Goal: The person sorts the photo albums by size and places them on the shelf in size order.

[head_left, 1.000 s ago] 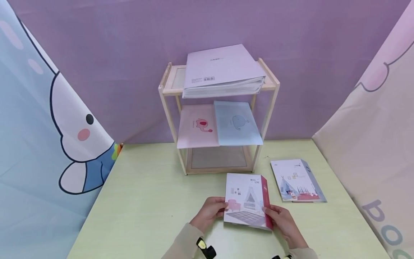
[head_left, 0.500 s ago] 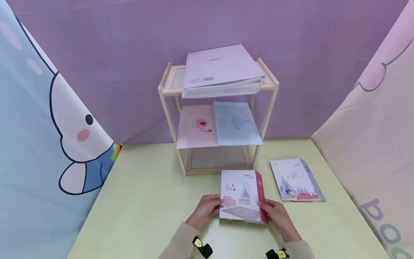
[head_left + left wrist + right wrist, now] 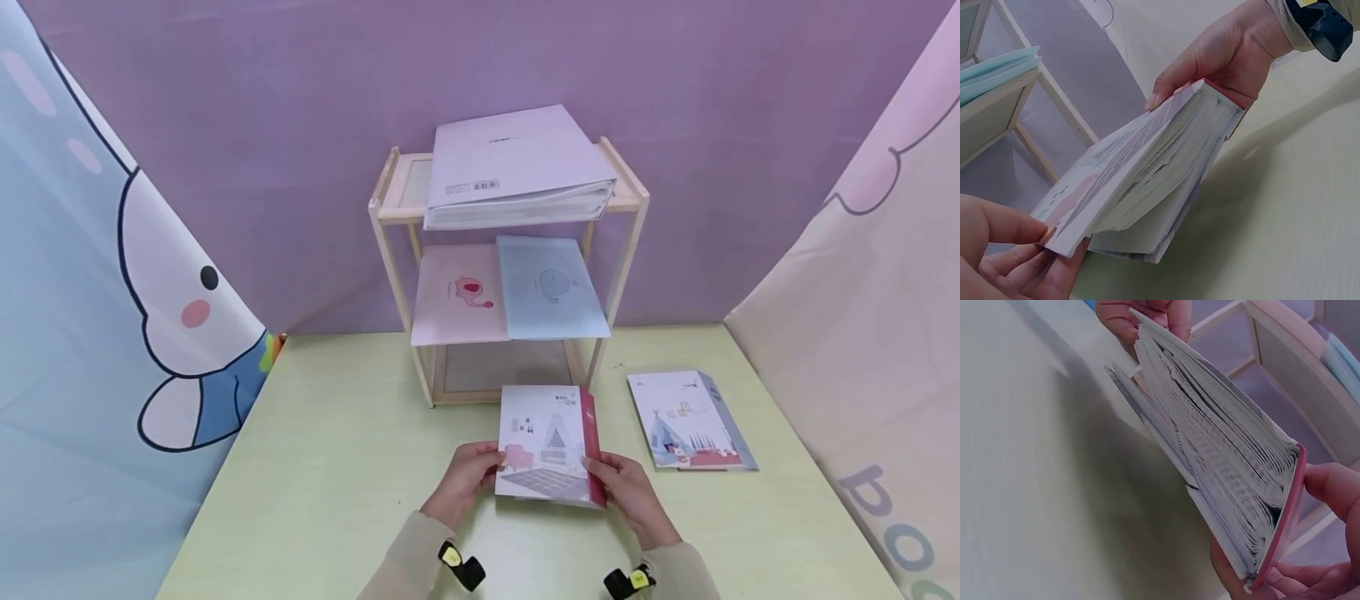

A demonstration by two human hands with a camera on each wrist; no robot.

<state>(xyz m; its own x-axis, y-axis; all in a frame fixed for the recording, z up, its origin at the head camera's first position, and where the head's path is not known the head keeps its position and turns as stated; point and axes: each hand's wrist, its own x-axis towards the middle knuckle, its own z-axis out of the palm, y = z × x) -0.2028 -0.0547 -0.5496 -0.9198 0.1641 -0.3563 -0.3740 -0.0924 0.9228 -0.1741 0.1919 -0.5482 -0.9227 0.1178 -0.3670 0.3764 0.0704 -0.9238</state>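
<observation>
Both my hands grip a white picture-covered book with a red spine [image 3: 543, 442] – lower centre of the head view, in front of the rack.
My left hand [image 3: 461, 483] pinches its left edge, thumb on the cover; my right hand [image 3: 630, 496] grasps the red-spine side. Book is tilted, seemingly clear of the pale green tabletop [image 3: 337, 433], pages slightly fanned. As I'd judge it, partway along: upper centre, the pale wooden tiered rack [image 3: 401, 215] bears a thick lilac album [image 3: 517, 158] on top, a pink elephant booklet [image 3: 459, 293] and a blue whale booklet [image 3: 553, 287] mid-tier. Two off the rack – mine, and a white picture-covered book with a grey-blue spine [image 3: 686, 417], flat on the table at right.
</observation>
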